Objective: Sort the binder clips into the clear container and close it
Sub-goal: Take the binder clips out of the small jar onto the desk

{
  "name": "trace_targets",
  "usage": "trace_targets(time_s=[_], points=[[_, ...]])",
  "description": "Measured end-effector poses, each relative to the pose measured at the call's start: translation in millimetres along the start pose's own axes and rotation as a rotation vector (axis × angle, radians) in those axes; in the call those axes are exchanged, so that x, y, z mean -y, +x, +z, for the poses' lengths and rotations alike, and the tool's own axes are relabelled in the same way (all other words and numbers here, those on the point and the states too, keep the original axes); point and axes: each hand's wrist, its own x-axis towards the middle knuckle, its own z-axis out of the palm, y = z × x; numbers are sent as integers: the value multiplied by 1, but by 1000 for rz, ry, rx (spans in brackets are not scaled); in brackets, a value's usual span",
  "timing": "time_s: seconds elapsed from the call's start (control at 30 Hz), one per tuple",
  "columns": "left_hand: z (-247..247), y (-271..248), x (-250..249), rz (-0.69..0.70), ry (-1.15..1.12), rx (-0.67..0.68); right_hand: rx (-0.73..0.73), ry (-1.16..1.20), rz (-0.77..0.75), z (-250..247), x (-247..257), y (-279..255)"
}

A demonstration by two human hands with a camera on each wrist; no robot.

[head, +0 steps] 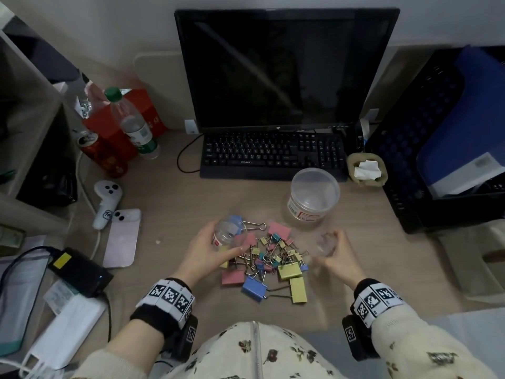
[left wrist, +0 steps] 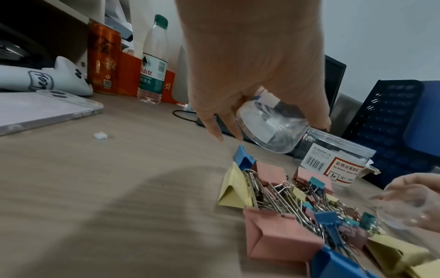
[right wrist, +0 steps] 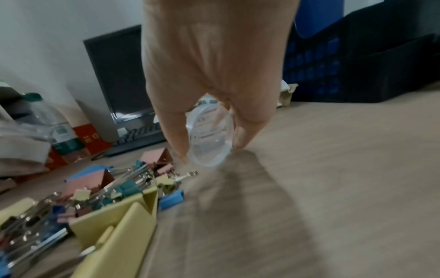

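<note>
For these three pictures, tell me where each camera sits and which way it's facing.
Head: worn high, looking down at the desk; both hands, wristbands and sleeves show.
Left wrist: looks along the left hand, which grips a small clear container above the binder clips.
Right wrist: looks along the right hand, whose fingers pinch a clear lid.
Shared: all three show the clip pile and the monitor.
</note>
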Motion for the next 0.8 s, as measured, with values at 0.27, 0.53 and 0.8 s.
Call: trace_targets(time_s=[0.27,0.53,0.8], points=[[4,7,17,22,-12,-32,-48,-474,-167,9,12,-1],[5,7,18,38,9,-40,235,-729,-522,74,82,-2],[3,1,29,58,46,-42,274,-866,-425,96,87,9]])
